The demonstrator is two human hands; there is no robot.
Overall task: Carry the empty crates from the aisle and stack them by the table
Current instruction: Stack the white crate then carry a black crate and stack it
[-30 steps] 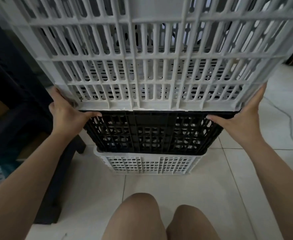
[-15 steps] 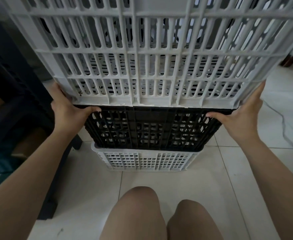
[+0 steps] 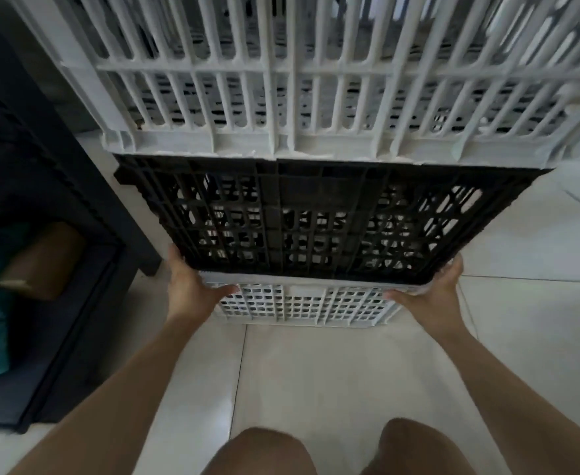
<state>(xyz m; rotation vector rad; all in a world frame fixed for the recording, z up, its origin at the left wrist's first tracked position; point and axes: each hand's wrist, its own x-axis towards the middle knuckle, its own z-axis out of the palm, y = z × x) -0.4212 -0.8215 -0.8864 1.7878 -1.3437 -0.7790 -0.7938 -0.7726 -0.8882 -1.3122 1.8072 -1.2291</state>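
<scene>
Our left hand [image 3: 192,289] and right hand [image 3: 434,291] clamp fingers [image 3: 223,289] on the rim corners of the low white plastic grid crate [image 3: 302,305], bottom of the stack [image 3: 316,217] on the floor [image 3: 316,371] beside the dark table leg [image 3: 124,217], so we should push both sides evenly.

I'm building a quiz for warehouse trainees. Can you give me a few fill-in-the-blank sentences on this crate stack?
Here ___ crates are stacked. The middle crate is ___. The left hand and right hand grip the bottom crate, which stands on the tiled ___.
Missing: three; black; floor.
</scene>
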